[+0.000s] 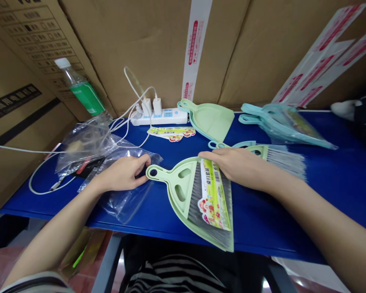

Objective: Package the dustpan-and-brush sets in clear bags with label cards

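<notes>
While your left hand (122, 173) curls loosely at the handle of the green dustpan-and-brush set (195, 203) on the desk (268, 219), your right hand (240, 165) meets its label (215, 191), neither hold certain, apparently an aligning step calling for steadiness.

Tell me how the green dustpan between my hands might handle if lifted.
The dustpan should stay stiff, since its walls hold their shape. It's probably light, looking like thin plastic. The brush might shift, lying inside with no clip showing.
</notes>
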`<move>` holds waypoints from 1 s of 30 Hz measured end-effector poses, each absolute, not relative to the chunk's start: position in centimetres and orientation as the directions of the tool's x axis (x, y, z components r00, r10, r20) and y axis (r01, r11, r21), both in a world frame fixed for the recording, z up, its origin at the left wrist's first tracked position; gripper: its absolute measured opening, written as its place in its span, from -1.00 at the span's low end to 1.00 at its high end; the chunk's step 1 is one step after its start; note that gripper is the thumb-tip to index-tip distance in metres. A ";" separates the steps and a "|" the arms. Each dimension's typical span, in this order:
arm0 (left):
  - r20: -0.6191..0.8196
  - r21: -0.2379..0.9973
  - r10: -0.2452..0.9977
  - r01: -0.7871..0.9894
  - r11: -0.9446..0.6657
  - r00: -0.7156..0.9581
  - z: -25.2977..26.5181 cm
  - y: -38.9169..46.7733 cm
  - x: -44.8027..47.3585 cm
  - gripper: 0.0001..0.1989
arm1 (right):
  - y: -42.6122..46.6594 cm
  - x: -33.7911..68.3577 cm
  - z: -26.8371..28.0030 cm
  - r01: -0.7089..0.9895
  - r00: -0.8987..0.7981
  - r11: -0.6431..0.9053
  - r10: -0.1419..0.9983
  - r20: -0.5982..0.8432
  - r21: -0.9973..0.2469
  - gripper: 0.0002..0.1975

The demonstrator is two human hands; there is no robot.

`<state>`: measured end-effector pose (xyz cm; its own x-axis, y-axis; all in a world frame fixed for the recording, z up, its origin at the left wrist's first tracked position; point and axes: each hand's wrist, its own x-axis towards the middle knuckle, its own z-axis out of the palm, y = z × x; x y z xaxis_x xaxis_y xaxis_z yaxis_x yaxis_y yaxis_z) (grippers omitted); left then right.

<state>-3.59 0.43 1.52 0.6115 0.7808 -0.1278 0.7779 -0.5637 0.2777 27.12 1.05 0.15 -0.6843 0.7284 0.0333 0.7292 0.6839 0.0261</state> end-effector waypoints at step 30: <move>0.041 0.707 0.851 0.587 -0.395 0.524 1.5 0.5 -3.5 -0.94 | 0.1 25.5 -0.1 0.739 -0.632 0.589 0.774 -0.033 -0.326 -0.71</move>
<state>-3.49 0.52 1.47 0.5237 0.8510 0.0407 0.5870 -0.3950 0.7066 25.47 0.05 -0.06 -0.6320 0.7743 -0.0330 0.7391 0.5893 -0.3263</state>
